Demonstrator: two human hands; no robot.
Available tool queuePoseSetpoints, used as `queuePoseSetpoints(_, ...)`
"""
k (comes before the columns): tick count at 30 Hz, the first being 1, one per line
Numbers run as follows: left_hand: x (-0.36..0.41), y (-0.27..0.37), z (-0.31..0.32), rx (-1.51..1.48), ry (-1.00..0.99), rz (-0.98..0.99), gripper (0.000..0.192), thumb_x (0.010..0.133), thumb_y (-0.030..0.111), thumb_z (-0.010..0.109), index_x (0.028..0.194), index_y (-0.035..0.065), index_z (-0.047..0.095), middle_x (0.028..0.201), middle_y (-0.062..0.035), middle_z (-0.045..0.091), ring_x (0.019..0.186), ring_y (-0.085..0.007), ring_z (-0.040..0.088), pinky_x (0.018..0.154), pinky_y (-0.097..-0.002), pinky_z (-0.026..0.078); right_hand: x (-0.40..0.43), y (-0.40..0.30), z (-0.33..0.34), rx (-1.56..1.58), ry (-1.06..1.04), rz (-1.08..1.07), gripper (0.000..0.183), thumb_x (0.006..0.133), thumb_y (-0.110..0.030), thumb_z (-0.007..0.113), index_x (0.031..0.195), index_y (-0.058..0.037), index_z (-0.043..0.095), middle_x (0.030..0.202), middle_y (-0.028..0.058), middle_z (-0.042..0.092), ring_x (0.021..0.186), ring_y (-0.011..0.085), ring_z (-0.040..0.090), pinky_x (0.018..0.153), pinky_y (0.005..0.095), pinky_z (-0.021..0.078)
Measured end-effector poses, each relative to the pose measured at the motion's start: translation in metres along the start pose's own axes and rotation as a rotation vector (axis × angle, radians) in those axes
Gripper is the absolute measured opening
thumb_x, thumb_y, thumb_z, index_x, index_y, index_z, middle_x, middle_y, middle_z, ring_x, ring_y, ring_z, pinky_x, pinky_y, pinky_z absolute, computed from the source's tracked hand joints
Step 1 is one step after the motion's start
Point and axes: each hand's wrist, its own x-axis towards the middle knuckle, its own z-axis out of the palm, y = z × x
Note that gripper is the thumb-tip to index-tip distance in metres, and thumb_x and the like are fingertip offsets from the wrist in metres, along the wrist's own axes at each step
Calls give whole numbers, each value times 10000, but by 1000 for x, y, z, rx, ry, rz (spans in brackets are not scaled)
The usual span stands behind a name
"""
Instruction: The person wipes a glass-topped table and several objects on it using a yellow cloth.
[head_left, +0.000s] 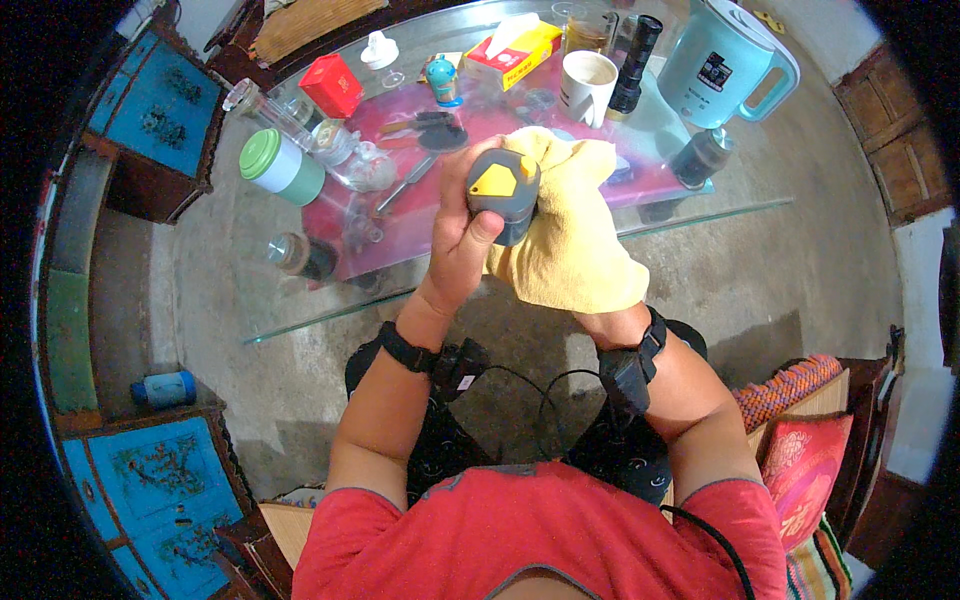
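My left hand (459, 244) grips a dark bottle (513, 231) with a grey and yellow lid (499, 184), held above the near edge of the glass table (405, 271). The lid faces up toward me. A yellow cloth (574, 240) drapes over my right hand, whose fingers are hidden; only the wrist (609, 327) shows below it. The cloth lies against the right side of the bottle. Beyond my left hand are a round dark brush (442, 138) and a grey-handled tool (405, 185) on the tabletop.
A green and white cup (281, 166), a glass bottle (266, 112) and a red box (331, 85) stand left. At the back are a tissue box (517, 56), white mug (586, 86), black flashlight (635, 67) and light-blue kettle (716, 67). Glass-topped legs stand at both near corners.
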Motion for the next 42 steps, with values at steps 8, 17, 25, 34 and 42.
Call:
queuePoseSetpoints(8,8,8,4,-487,176,-144,546,972,340,529,1382,15,373,1304,-77,473,1195,-182,464,1058,-333,330,7,-5,9,-272,19,35,710,590,-93,786,1219,-65,456,1069,121,478,1006,293,418,955,324,301)
queuePoseSetpoints(17,3,4,1,-393,169,-202,504,977,376,512,1321,18,425,1248,-68,518,1152,-177,505,1026,-339,372,9,-24,-5,-834,-111,-76,756,550,-119,779,1219,33,462,977,226,482,949,369,417,844,396,347)
queuePoseSetpoints(25,1,0,13,-616,349,-329,421,931,334,501,1226,35,480,1132,-61,575,1044,-164,556,946,-317,426,10,-31,-12,-460,69,-314,421,629,-46,595,1036,34,521,861,212,530,827,383,464,818,441,320)
queuePoseSetpoints(34,-5,6,12,-479,199,-233,409,893,312,484,1186,28,514,1079,-63,564,971,-148,558,894,-299,443,6,-18,-13,-349,16,-232,434,604,-73,628,1022,-1,538,902,215,510,884,375,419,813,425,301)
queuePoseSetpoints(42,-2,1,6,-721,354,-412,442,904,370,460,1201,49,516,1145,-63,580,1087,-184,555,986,-346,420,6,-5,2,-816,-48,-334,433,605,-93,661,1008,4,536,890,206,503,896,379,443,836,461,315)
